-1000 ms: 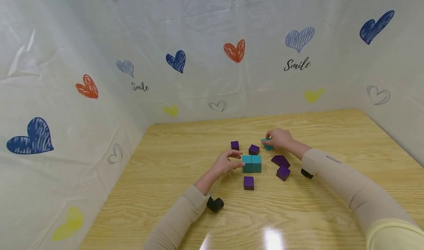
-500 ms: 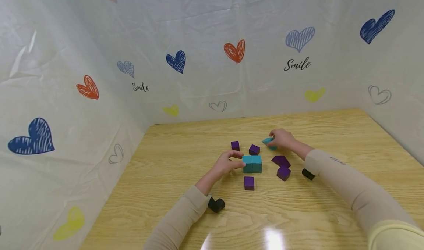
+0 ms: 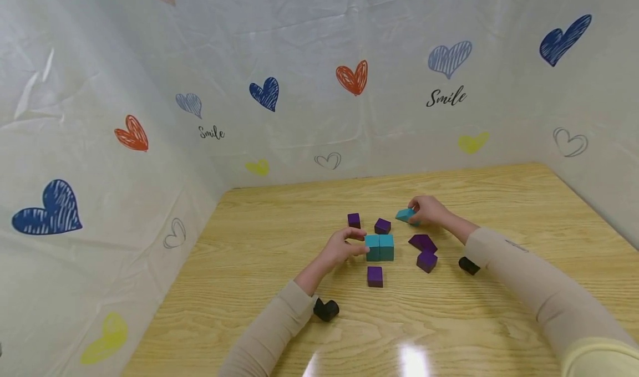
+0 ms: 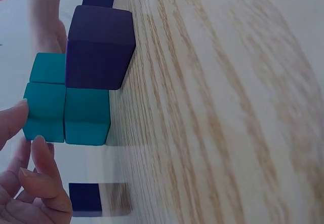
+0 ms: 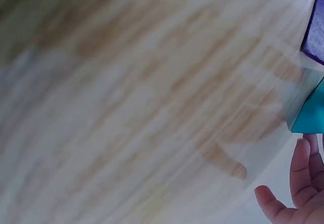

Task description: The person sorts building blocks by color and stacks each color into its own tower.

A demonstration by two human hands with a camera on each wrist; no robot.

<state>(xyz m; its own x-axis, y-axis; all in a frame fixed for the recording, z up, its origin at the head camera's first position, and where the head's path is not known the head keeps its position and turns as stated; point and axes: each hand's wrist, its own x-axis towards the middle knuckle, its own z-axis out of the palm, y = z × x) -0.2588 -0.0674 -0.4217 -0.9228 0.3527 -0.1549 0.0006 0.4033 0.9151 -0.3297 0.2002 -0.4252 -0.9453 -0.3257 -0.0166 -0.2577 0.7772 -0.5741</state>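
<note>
Two teal blocks stand side by side, a left block and a right block; in the left wrist view the near teal block shows a seam across it. My left hand holds the left block lightly at its edge, thumb on the front and a finger behind. Further back, my right hand pinches a teal block with a sloped end at table level. In the right wrist view only a corner of this teal block shows, beside the fingertips.
Purple blocks lie around the teal pair: a cube in front, a cube behind left, an angled block behind, and a sloped block with another block at right. A printed sheet backs the wooden table.
My right hand has shifted slightly right and turned the sloped teal block, so more of its side shows. My left hand has stayed at the teal pair.
</note>
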